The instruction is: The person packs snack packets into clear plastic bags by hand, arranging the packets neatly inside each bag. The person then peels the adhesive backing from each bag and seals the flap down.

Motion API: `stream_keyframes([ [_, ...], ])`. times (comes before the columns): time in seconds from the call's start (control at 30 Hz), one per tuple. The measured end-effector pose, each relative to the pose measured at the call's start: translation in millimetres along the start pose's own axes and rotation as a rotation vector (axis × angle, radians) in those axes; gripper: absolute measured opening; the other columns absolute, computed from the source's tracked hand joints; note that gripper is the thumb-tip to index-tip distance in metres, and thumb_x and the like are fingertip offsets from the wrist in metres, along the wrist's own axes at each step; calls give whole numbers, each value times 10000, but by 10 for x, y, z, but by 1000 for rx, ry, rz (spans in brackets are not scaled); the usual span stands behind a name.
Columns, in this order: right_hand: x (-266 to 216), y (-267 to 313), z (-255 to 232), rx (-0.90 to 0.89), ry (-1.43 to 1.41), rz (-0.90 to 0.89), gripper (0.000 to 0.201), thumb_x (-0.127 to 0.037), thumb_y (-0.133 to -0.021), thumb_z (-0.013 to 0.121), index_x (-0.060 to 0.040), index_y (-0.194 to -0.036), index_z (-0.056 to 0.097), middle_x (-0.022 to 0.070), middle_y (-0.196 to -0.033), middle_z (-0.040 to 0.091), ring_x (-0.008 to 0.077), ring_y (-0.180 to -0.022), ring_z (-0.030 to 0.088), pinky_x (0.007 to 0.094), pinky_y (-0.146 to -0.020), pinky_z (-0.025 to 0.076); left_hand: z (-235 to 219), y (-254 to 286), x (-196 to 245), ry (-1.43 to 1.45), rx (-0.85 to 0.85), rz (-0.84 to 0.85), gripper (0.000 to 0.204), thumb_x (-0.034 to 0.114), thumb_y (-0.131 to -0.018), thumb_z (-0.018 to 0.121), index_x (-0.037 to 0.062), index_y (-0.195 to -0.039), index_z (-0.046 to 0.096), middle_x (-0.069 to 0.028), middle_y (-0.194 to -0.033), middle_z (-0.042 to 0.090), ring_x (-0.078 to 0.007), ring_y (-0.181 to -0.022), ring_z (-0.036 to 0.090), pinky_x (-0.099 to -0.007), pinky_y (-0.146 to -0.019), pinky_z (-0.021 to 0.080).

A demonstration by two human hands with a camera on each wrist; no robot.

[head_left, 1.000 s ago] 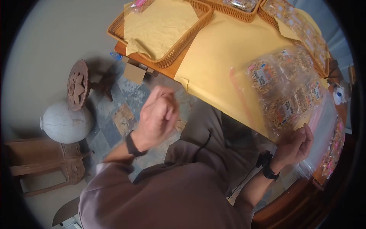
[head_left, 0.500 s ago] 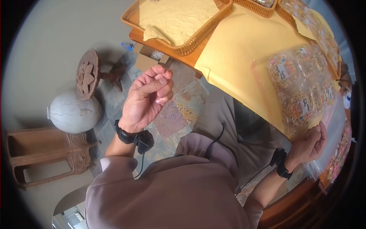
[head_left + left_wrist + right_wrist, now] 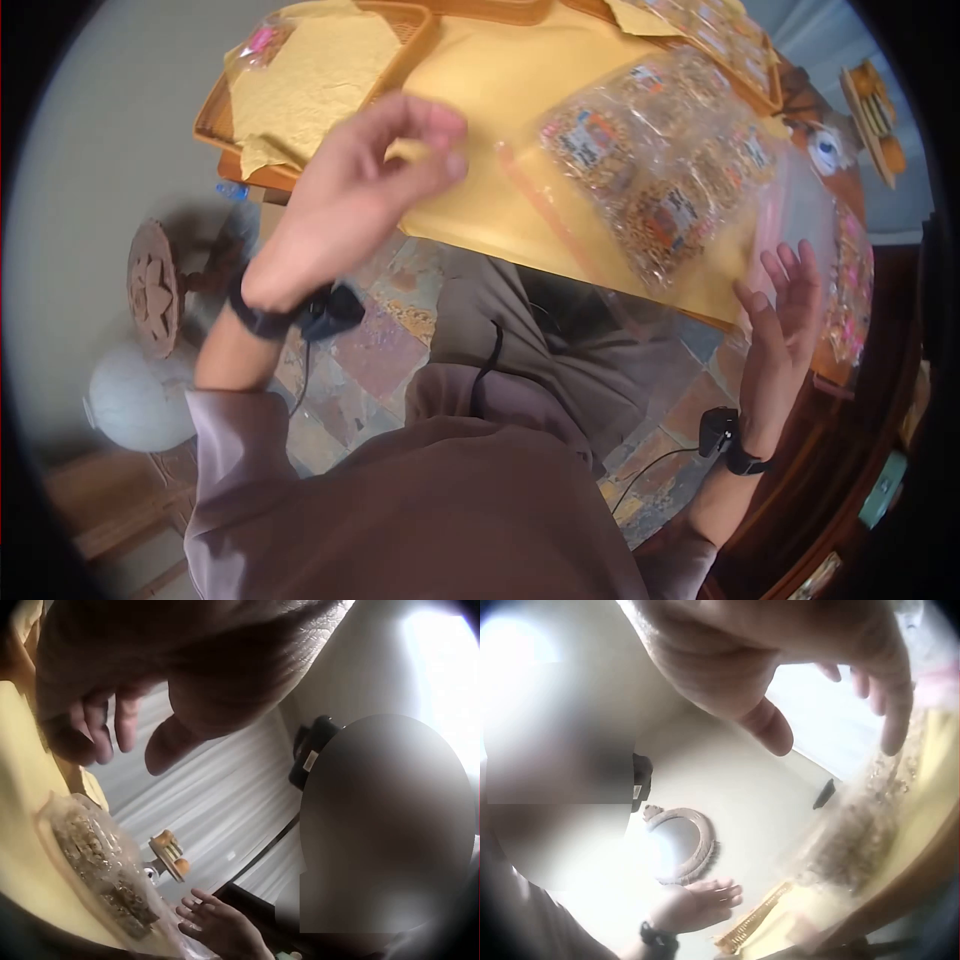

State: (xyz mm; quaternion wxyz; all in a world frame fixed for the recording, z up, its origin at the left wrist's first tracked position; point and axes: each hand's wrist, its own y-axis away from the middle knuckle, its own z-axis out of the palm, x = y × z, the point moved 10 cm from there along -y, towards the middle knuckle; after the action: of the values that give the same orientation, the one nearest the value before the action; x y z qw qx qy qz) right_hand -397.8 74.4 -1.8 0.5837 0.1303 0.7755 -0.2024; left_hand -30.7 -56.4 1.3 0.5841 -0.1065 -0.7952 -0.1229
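Note:
A clear plastic bag point(image 3: 660, 170) of small labelled packs, which look filled with nuts or grains, lies on the yellow paper point(image 3: 480, 90) covering the table. My left hand point(image 3: 345, 195) hovers over the table's front-left edge, fingers loosely bent and thumb apart, with nothing between them. Beside the bag's near right corner, my right hand point(image 3: 785, 310) has its fingers extended and spread, holding nothing. In the right wrist view its thumb and fingers point(image 3: 897, 724) stand apart near the bag, which is blurred there.
A wicker tray point(image 3: 215, 130) lined with yellow paper holds a small pink-marked packet point(image 3: 262, 42) at the back left. Another wicker tray point(image 3: 765, 90) with packs stands at the back right. Clear plastic bags point(image 3: 800, 200) and pink-marked packets point(image 3: 848, 285) lie along the right edge.
My left hand has risen from over the floor to over the table's edge, its bunched fingers coming apart from the thumb. My right hand's bent fingers have straightened. The head view has shifted.

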Motion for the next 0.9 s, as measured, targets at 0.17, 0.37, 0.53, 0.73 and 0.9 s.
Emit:
stream_keyframes([
  [0.17,224,66,140,-73,-334,374,796,-47,-921,651,-55,-1601,238,161,-1551,334,295,-1428,396,500,-1093,464,374,-709,-22,-220,-154,-133,385,358,-984,688,20,-1166,654,-37,-1141,641,-139,-1025,608,-307,-909,495],
  [0.37,311,97,474,-146,-437,578,986,-43,-895,706,11,-1612,31,211,-1524,287,312,-1316,503,487,-974,548,732,-1021,-234,-376,-556,-382,496,503,-939,721,35,-1100,693,-21,-951,635,-116,-841,607,-268,-745,499],
  [0.53,449,-11,619,-147,-363,605,1083,-54,-886,722,14,-1609,-81,207,-1454,341,310,-1247,557,438,-925,580,865,-1073,-278,-400,-600,-406,472,494,-916,765,38,-1026,710,8,-774,617,-79,-702,612,-218,-582,448],
  [0.73,431,-104,606,-79,-461,622,623,-61,-909,722,51,-1358,305,128,-1137,564,203,-991,633,372,-843,578,991,-1039,-352,-200,-653,-532,360,374,-913,810,40,-969,689,-38,-802,694,-37,-609,599,-173,-510,456],
  [0.9,463,-113,676,-162,-497,633,297,-159,-921,748,6,-1087,566,46,-870,618,128,-788,603,305,-690,490,1044,-942,-366,-77,-731,-578,282,315,-969,745,41,-967,677,-4,-660,616,-57,-539,536,-211,-452,370],
])
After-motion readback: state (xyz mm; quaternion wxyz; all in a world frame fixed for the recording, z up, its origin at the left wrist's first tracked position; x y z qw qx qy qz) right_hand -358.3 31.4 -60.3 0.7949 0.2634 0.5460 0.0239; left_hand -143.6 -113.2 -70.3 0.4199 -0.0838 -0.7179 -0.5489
